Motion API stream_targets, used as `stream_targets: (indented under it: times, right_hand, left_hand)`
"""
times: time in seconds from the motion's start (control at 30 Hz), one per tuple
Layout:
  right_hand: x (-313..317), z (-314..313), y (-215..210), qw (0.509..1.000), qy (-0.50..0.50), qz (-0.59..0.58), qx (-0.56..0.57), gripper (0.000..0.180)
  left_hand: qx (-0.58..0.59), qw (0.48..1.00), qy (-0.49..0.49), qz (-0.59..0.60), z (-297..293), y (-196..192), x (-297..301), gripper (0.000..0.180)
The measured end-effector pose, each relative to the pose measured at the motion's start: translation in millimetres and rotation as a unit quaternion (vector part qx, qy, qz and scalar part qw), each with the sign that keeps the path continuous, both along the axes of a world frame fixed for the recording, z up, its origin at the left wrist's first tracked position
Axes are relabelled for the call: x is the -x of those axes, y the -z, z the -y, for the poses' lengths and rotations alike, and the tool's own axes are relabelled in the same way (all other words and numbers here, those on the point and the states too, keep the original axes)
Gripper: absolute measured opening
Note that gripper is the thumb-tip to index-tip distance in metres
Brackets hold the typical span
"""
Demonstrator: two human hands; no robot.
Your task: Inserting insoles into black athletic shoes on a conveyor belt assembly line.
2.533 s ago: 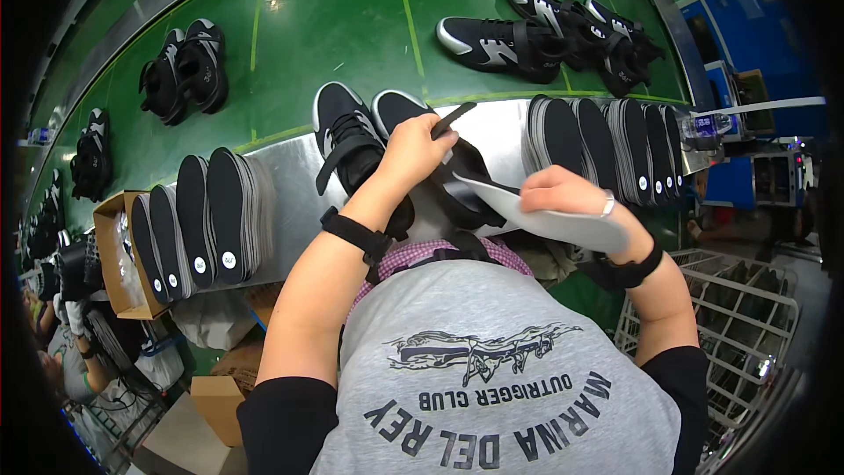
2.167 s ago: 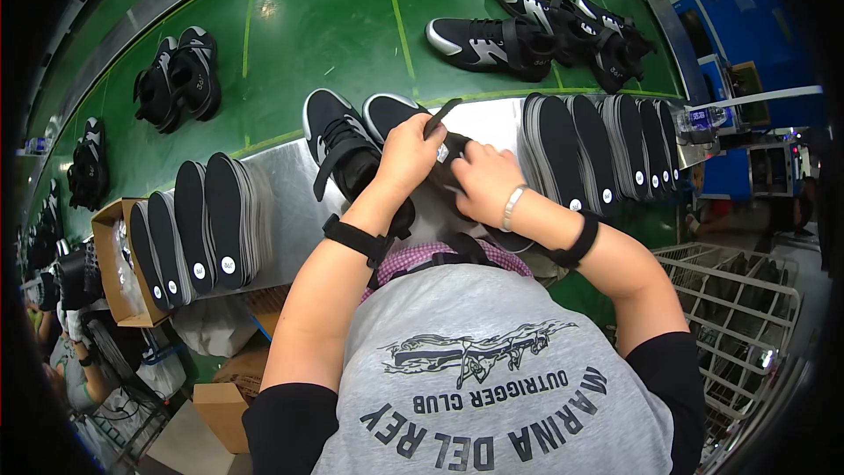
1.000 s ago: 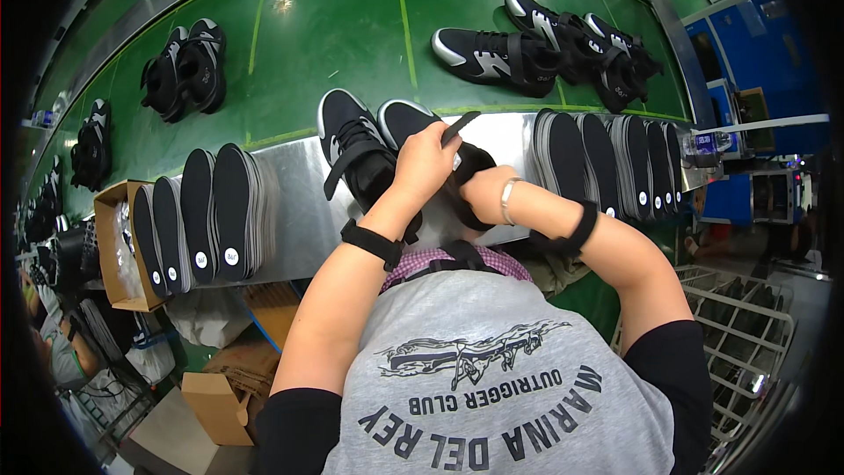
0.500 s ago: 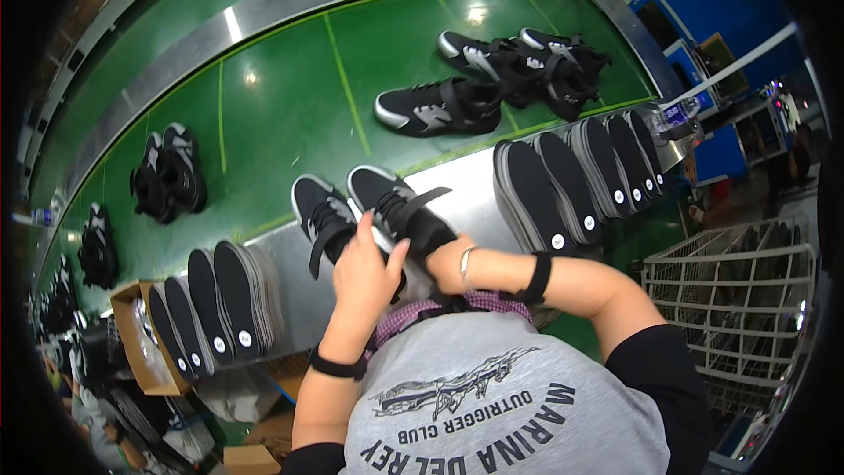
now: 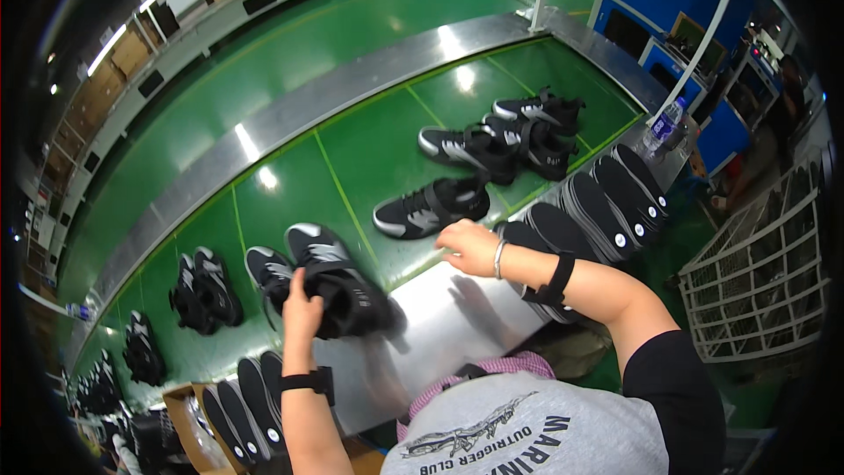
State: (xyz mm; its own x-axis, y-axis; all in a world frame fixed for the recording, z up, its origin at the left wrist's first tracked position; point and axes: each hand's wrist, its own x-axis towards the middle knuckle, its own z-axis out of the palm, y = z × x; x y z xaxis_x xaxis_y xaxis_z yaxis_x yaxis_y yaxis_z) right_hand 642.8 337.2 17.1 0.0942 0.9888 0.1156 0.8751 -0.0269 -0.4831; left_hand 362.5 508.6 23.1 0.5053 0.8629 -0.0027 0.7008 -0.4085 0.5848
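Two black-and-grey sneakers are side by side at the table's near edge. My left hand [image 5: 301,315] is closed on them at the heel end, its thumb showing and its other fingers partly hidden. The right sneaker [image 5: 343,286] of the pair is partly over the metal edge; the left sneaker [image 5: 269,271] is mostly behind it. My right hand [image 5: 472,248] is open and holds nothing, fingers stretched toward the left. Just beyond it, on the green surface, lies a single black-and-grey sneaker [image 5: 431,208] with its toe to the left.
More sneakers [image 5: 505,145] sit farther right, and other pairs [image 5: 207,288] at left. Stacked black insoles [image 5: 607,202] line the metal edge [image 5: 440,312] on my right, with more insoles [image 5: 255,400] beside a cardboard box [image 5: 189,422] at left. A bottle [image 5: 664,127] and wire basket [image 5: 756,273] are at right.
The pair moved from in front of me to the left with my left hand. My right hand let go of it and reached forward toward the single sneaker. The view tilted up.
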Motion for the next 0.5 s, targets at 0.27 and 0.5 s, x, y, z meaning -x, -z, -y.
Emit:
stream_targets:
  times: [0.27,0.5]
  right_hand:
    - [-98.6,-24.4,37.3,0.934,0.187,0.257,0.161,0.036]
    - [-111.5,-67.1,22.6,0.928,0.153,0.293,0.172,0.024]
  left_hand:
    - [-0.107,0.979,-0.016,0.175,-27.1,48.1,8.0,0.037]
    - [0.047,0.943,0.078,-0.321,108.8,70.2,17.5,0.096]
